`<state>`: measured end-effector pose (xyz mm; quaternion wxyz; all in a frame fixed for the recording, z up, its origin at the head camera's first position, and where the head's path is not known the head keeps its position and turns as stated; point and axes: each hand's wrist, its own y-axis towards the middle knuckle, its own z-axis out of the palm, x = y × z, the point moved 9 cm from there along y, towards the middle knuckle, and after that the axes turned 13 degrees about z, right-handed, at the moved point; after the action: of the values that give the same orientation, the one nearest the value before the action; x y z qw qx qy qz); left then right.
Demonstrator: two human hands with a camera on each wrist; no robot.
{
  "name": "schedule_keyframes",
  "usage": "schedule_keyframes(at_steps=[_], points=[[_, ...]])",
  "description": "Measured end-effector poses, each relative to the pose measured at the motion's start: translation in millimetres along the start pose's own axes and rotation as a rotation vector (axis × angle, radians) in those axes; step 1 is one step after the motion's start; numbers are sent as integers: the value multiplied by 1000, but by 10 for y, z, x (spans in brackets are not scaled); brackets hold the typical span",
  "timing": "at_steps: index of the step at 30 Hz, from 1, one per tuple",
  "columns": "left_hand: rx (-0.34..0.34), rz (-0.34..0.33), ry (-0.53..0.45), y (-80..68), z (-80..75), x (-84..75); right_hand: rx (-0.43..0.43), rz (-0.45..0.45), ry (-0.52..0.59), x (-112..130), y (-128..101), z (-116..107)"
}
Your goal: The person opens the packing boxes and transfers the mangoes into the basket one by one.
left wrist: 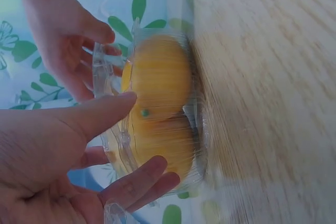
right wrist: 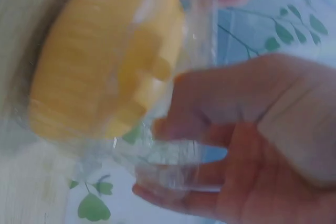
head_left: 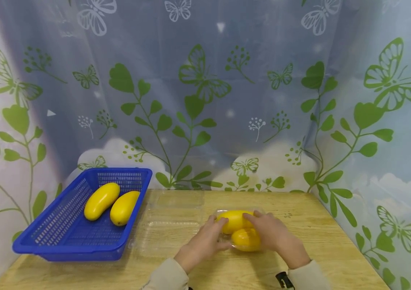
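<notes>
A clear plastic clamshell box (head_left: 223, 211) stands on the table with two smooth yellow melon-like fruits inside, one oblong fruit (head_left: 231, 222) behind a rounder-looking fruit (head_left: 245, 240). My left hand (head_left: 205, 242) holds the box's left side. In the left wrist view its thumb lies at the box rim (left wrist: 125, 137) and its fingers rest on the box's end. Over on the right side, my right hand (head_left: 273, 233) grips the box edge. The right wrist view is blurred but shows the curled fingers (right wrist: 202, 174) around the clear plastic edge.
On the left stands a blue perforated basket (head_left: 71, 253) with two yellow fruits, one long (head_left: 102, 201) and one partly behind the basket's side (head_left: 123, 209). Between basket and hands lies another clear plastic box (head_left: 169, 237), opened flat. A printed curtain (head_left: 227, 133) hangs behind the table.
</notes>
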<state>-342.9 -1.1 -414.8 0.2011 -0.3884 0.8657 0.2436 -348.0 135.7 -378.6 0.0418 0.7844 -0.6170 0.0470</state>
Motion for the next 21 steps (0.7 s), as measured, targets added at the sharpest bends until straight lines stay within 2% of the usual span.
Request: schedule_keyframes(at_steps=[6, 10, 13, 21], points=[[6, -24, -26, -6, -7, 18, 117, -46, 209, -162, -33, -79], [1, -20, -27, 2, -17, 7, 128, -109, 296, -262, -66, -187], [-6, -12, -20, 12, -33, -4, 145, -119, 356, -379, -80, -266], [-26, 13, -14, 24, -46, -10, 189, -6, 490, -802, -35, -279]])
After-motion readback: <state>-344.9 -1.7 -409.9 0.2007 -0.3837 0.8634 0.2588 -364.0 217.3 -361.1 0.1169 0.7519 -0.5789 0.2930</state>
